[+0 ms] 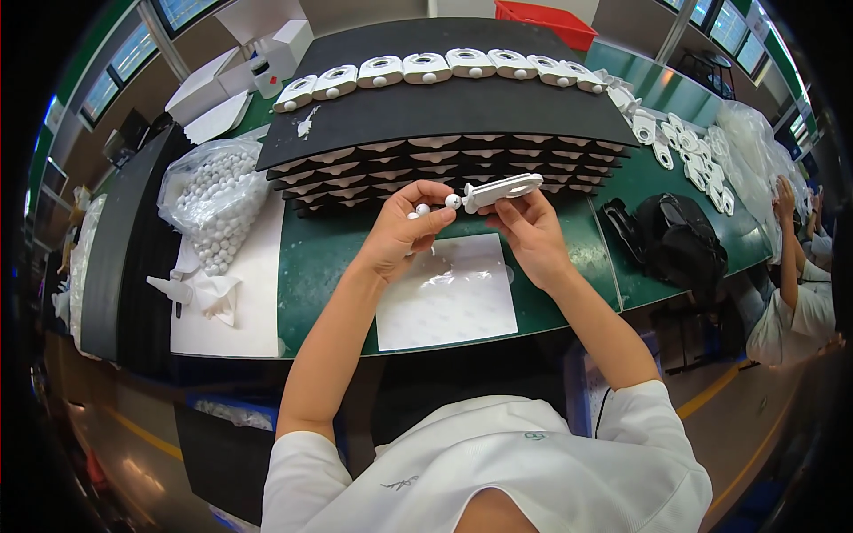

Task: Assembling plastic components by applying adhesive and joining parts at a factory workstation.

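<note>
My left hand (pixel 404 229) is closed, pinching a small white ball (pixel 453 202) between thumb and forefinger. More white balls (pixel 421 210) are tucked in the same hand's fingers. In my right hand (pixel 531 233) is a white plastic part (pixel 503 191), long and flat with an oval opening and a narrow stem at its left end. The pinched ball is right at that stem; I cannot tell whether they touch. Beneath both hands lies a white sheet (pixel 444 306) on the green table (pixel 329 306).
Black boards (pixel 444 115) are stacked ahead, with white parts between layers and a row of ball-tipped parts (pixel 426 68) on top. A bag of white balls (pixel 218 191) and a nozzle bottle (pixel 169 289) sit left. Loose white parts (pixel 697 160) and a black bag (pixel 680 235) lie right, near another person (pixel 791 302).
</note>
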Demonstrator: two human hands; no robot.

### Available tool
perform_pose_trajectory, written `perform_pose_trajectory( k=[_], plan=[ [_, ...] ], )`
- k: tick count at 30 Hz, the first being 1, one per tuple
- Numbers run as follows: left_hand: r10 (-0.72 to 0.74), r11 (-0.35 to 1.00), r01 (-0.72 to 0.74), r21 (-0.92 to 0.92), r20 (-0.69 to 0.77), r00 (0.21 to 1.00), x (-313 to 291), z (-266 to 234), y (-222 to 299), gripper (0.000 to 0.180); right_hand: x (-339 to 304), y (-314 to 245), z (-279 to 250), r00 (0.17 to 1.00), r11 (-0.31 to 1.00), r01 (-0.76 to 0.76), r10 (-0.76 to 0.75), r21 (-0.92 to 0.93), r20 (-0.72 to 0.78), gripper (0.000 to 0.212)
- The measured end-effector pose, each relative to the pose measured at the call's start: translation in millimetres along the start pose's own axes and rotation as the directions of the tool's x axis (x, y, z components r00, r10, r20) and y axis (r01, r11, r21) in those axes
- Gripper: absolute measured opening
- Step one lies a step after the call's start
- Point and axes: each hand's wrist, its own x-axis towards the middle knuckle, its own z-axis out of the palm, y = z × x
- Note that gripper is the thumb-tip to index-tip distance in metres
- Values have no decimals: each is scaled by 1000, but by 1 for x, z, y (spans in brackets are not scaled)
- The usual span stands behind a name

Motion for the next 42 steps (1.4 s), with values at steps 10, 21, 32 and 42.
perform_pose_trajectory(
  k=[10, 21, 32, 42],
  plan=[
    [53, 988, -45, 151, -46, 998, -1, 2, 0, 24, -1, 3, -3, 999, 1000, -21, 22, -17, 23, 18],
    [155, 890, -157, 428, 38, 987, 2, -1, -3, 37, 0, -17, 2, 978, 992, -69, 89, -108, 186, 23],
    [197, 976, -201, 79, 60, 979, -2, -8, 5, 38, 81, -87, 108, 903, 822, 365, -197, -438, 382, 43],
    [39, 998, -38, -41, 21, 999, 4, -14, 5, 56, 175, -33, 182, 918, 790, 14, 233, -613, 320, 29]
  ],
)
